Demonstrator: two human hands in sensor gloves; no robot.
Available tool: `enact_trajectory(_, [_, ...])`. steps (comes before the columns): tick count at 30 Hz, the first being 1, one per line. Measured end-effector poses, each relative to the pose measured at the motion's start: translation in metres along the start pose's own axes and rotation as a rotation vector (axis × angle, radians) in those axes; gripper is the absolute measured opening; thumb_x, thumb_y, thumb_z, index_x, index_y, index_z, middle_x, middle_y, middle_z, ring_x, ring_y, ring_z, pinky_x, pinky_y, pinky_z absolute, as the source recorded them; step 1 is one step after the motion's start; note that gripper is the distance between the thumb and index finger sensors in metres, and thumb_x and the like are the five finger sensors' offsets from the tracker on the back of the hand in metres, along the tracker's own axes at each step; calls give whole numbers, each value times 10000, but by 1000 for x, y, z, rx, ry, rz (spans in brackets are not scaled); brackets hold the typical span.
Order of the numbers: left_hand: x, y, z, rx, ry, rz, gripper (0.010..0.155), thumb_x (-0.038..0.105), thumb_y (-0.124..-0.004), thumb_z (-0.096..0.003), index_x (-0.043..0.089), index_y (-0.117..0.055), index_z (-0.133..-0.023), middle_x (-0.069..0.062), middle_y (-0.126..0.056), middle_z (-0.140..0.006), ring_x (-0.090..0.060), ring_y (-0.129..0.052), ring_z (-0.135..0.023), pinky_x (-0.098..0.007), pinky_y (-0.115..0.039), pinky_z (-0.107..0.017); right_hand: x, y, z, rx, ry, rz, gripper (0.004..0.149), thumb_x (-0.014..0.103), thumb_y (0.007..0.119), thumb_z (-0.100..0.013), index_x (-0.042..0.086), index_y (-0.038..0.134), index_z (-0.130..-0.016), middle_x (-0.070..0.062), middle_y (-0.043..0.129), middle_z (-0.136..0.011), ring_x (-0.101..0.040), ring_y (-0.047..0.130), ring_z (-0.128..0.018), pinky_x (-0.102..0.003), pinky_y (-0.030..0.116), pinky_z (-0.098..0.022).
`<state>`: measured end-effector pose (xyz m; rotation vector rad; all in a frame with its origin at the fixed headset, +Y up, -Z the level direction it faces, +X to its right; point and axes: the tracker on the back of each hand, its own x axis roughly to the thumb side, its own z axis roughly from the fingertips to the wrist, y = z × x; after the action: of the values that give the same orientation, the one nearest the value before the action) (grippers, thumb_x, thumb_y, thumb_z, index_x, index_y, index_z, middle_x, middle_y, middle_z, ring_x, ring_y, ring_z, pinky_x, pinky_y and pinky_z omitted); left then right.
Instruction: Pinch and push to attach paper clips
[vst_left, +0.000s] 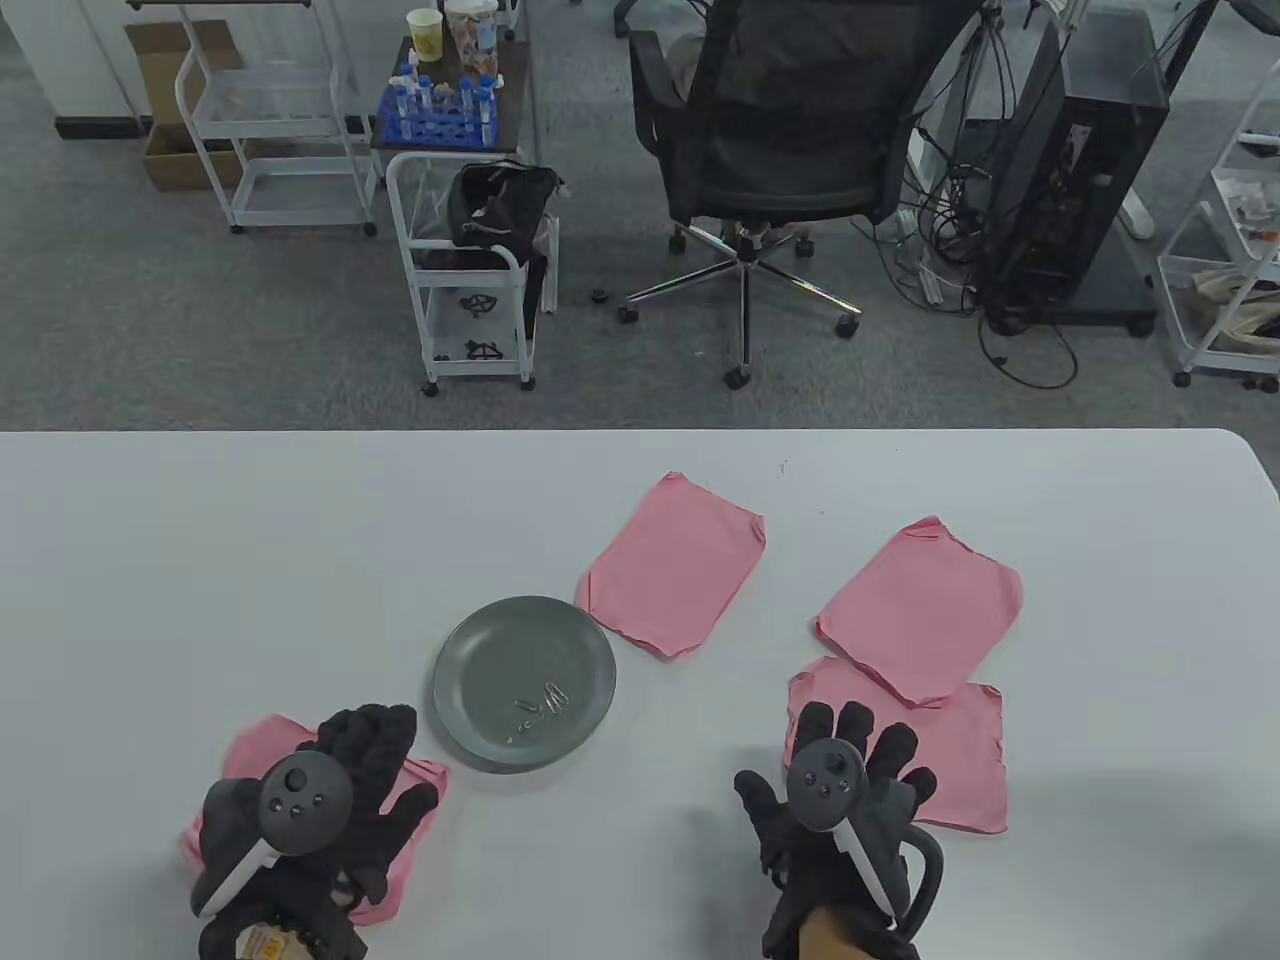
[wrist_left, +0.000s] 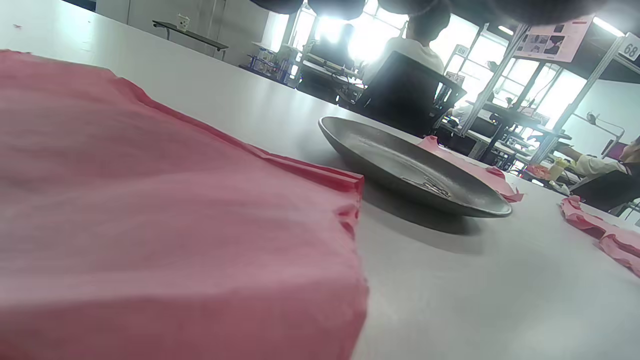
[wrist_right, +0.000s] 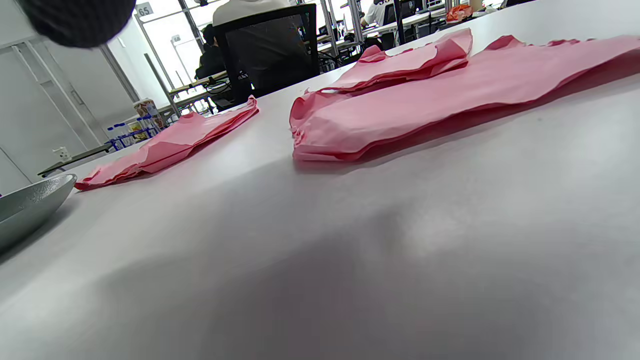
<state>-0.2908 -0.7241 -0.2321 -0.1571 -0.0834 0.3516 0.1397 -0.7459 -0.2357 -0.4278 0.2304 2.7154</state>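
Left hand: fingers spread flat on the pink stack.
Right hand: fingers open, empty.
Next: we pinch one paper clip from the plate, at 1 o'clock of our left hand.

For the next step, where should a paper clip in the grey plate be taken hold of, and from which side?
Probably from above, with a thumb-and-finger pinch across one clip's long sides. The paper clips lie flat in a small loose cluster near the middle of the shallow plate, and its raised rim blocks a low sideways approach. The right hand is spread, holding nothing, so it could do this.
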Motion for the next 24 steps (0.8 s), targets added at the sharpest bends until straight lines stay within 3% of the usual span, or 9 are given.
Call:
enact_trajectory(10, [-10,5,1,-25,27,34,756,678,-686,-361,450,-498,-1056,60,-538,-1156,-248,-539,-1127,-567,-457,-801,3,-1,3,13,-39,-29,855,649,622,-367,313,113,-967,-47,-35,-1060,-434,-118,-924,-655,-31,-621])
enact_trajectory(14, [-16,6,1,-94,61,4,813,652,-787,-324,450,-502,-1058,58,-525,-1165,-257,-513,-1137,-580,-437,-805,3,-1,3,13,-56,-64,859,648,619,-370,308,100,-964,-50,-45,-1055,-436,-115,-924,-656,-28,-620])
enact_trajectory(17, [-16,-13,0,-401,104,-239,976,621,-913,-217,464,-451,-1063,60,-417,-1184,-258,-399,-1151,-587,-356,-816,4,-2,5,28,-88,-107,859,648,618,-372,305,97,-964,-55,-44,-1055,-439,-108,-926,-657,-22,-622])
enact_trajectory(19, [-15,-33,-5,-483,42,-529,1039,621,-933,-172,487,-399,-1054,77,-327,-1179,-237,-369,-1148,-570,-340,-820,6,0,6,57,-114,-130,859,648,616,-374,304,96,-964,-57,-42,-1055,-442,-107,-924,-657,-20,-621])
enact_trajectory(21, [-12,-38,-6,-478,27,-738,1072,696,-837,-115,532,-308,-1033,117,-302,-1175,-195,-369,-1155,-556,-353,-829,10,2,8,78,-142,-137,858,648,615,-376,302,96,-965,-59,-42,-1055,-443,-107,-924,-657,-18,-621])
enact_trajectory(24, [-9,-39,-6,-431,-112,-607,1037,659,-896,-146,448,-437,-1051,105,-428,-1175,-205,-443,-1155,-576,-379,-822,16,6,10,112,-188,-145,858,651,614,-376,300,100,-967,-62,-35,-1057,-446,-99,-925,-658,-12,-622])
